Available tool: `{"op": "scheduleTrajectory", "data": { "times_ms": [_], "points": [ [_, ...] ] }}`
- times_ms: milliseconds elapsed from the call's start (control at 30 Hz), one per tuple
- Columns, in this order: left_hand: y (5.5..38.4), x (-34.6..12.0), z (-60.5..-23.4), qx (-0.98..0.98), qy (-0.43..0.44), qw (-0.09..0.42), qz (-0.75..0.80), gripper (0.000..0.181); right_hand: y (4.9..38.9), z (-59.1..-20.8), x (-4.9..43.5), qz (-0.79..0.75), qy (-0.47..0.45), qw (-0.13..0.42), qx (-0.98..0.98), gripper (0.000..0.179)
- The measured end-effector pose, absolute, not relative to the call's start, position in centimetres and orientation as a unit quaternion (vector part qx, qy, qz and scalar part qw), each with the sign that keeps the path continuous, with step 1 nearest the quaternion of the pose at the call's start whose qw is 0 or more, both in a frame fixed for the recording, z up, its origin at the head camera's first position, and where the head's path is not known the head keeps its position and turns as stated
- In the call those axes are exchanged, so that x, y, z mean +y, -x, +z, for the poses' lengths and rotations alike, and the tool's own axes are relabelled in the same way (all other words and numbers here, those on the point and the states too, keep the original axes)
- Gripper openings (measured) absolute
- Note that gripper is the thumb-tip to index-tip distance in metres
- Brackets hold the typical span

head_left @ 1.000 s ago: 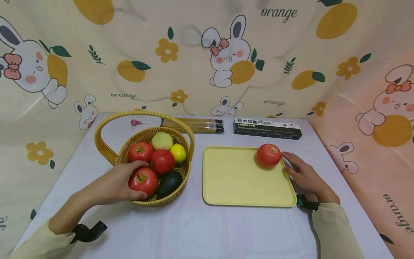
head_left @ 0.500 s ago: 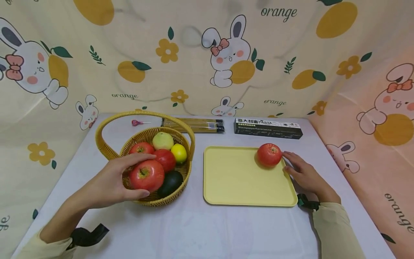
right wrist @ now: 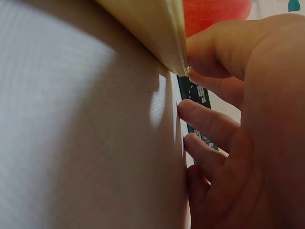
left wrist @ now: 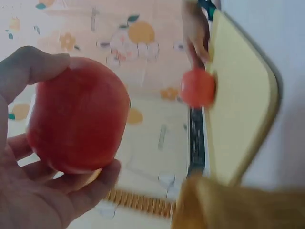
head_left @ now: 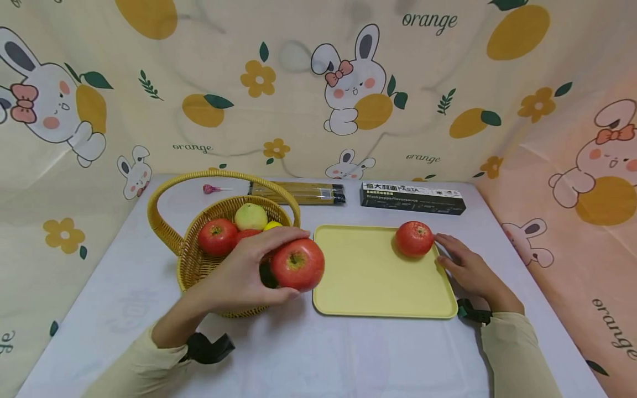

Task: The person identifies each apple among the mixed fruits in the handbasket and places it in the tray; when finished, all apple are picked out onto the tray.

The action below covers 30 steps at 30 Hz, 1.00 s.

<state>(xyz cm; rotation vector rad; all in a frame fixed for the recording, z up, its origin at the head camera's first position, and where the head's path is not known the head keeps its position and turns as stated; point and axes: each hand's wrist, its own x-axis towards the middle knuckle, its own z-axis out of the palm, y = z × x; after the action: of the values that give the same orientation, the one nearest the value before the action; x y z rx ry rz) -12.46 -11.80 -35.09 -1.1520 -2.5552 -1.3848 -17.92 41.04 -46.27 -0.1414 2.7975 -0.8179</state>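
In the head view, bare tablecloth (head_left: 378, 354) leaves passage along the bottom centre. The tray (head_left: 368, 276), right of centre, has room except at its upper right, where a red fruit (head_left: 414, 239) and the right hand (head_left: 470, 268) block it. Left of centre, the left hand (head_left: 244, 279) and its apple (head_left: 298, 265) obstruct the way between tray and basket (head_left: 186, 268).

Red apple (head_left: 298, 268), stem end up, in left hand (head_left: 245, 275), seemingly raised near yellow tray (head_left: 370, 276)

"意大利面PASTA", "Blackpepperflavorsauce" on the box (head_left: 413, 199); "orange" on the backdrop (head_left: 298, 110)
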Motion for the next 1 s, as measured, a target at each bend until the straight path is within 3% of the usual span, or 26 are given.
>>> {"op": "scheduleTrajectory", "data": {
  "times_ms": [267, 1000],
  "points": [
    [13.5, -5.9, -35.5, -0.771, 0.372, -0.052, -0.514, 0.085, 18.0, -46.3, 40.8, -0.272, 0.050, 0.109, 0.955, 0.071],
    [18.4, 5.4, -36.8, -0.760, 0.332, -0.071, -0.554, 0.084, 18.0, -46.6, 40.8, -0.279, 0.041, 0.121, 0.952, 0.074]
  ]
}}
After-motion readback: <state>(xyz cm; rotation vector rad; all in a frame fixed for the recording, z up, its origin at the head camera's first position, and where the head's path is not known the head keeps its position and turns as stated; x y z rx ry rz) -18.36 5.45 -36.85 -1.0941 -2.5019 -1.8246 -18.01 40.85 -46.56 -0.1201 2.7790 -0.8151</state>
